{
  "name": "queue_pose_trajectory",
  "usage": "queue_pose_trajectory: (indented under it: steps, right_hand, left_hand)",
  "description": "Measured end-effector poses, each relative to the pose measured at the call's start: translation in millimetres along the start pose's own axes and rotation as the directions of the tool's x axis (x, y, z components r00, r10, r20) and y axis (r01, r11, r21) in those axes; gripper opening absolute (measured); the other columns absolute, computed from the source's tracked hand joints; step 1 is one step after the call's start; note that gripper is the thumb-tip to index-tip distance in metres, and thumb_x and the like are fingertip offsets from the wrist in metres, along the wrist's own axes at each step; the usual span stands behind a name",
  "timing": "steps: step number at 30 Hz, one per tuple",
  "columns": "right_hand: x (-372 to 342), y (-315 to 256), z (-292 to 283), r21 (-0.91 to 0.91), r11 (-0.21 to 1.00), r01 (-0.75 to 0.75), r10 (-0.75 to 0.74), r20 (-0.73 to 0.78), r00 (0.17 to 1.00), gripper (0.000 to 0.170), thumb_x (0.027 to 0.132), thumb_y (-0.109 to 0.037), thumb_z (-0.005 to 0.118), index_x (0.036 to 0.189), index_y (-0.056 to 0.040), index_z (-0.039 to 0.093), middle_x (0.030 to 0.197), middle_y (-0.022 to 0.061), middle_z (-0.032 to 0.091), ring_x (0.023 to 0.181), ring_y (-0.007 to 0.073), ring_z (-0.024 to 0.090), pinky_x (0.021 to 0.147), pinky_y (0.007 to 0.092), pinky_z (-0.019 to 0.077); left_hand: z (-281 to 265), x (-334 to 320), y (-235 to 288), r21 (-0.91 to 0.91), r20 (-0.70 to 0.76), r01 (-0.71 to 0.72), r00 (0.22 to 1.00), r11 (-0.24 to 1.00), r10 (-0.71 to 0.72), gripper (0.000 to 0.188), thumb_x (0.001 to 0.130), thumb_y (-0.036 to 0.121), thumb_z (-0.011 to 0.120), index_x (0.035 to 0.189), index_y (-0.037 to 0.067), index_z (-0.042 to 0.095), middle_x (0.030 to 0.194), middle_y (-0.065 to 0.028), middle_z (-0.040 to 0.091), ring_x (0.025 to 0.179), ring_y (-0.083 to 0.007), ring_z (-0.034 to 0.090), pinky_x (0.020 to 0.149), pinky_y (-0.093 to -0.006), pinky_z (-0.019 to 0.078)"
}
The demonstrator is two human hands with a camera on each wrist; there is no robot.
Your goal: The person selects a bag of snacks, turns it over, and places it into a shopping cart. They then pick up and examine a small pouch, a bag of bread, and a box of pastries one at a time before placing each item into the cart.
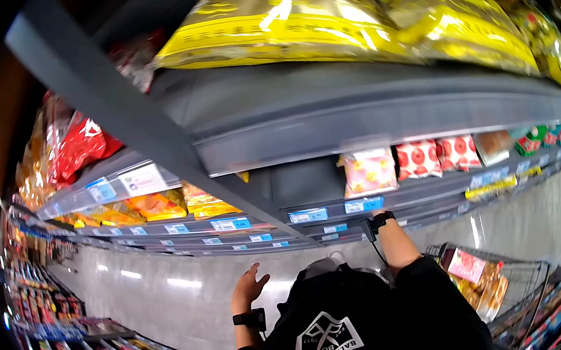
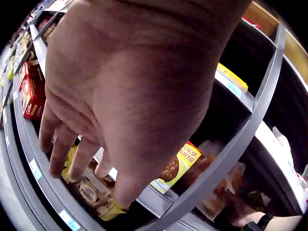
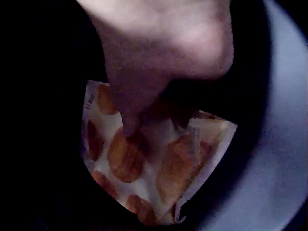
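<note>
My right hand (image 3: 159, 62) reaches inside a dark shelf, its thumb and a finger pinching a pale bag (image 3: 139, 187) printed with orange-brown shapes. In the left wrist view the same hand (image 2: 238, 209) is at the bag (image 2: 209, 199), behind a grey upright. From the head view only the forearm shows, the hand itself hidden by the shelf edge. My left hand (image 1: 249, 287) hangs over the aisle with fingers spread and holds nothing; its back and loose fingers fill much of the left wrist view (image 2: 120, 91).
Yellow bags (image 1: 278, 30) lie on the upper shelf, with pink and red-patterned packs (image 1: 369, 173) lower down. A diagonal grey post (image 1: 122, 117) divides the shelving. Right of my body stands a wire cart (image 1: 527, 271) holding packages. More shelves line the aisle behind.
</note>
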State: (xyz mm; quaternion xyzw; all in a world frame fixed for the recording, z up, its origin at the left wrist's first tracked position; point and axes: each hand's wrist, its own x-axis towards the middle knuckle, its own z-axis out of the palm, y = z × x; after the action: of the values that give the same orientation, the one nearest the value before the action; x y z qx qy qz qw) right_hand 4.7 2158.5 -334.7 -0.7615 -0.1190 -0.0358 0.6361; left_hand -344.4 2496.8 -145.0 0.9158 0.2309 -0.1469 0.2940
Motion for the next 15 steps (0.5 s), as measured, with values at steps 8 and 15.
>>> queue_pose_trajectory:
  steps: [8, 15]
  right_hand:
    - [-184.8, -166.5, -108.7, -0.319, 0.946, 0.056, -0.103, -0.135, 0.985, 0.030, 0.089, -0.016, 0.067, 0.115, -0.0012, 0.062, 0.122, 0.0168, 0.059, 0.104, 0.0290, 0.062, 0.078, 0.0374, 0.0530]
    - [-420.4, -156.0, -226.7, -0.230, 0.828, -0.511, 0.465, -0.227, 0.856, 0.034, 0.087, -0.020, 0.066, 0.118, -0.0050, 0.065, 0.114, 0.0150, 0.067, 0.091, 0.0310, 0.068, 0.079, 0.0383, 0.0548]
  left_hand:
    - [51.3, -13.0, 48.3, 0.025, 0.181, -0.174, 0.969, 0.984, 0.167, 0.063, 0.090, 0.046, 0.063, 0.138, 0.007, 0.052, 0.130, -0.0259, 0.059, 0.122, -0.0421, 0.056, 0.101, -0.0472, 0.0461]
    - [146.3, -48.6, 128.9, 0.041, 0.497, -0.421, 0.795, 0.906, 0.347, 0.062, 0.088, 0.043, 0.065, 0.140, 0.012, 0.051, 0.135, -0.0210, 0.058, 0.124, -0.0382, 0.055, 0.102, -0.0448, 0.0450]
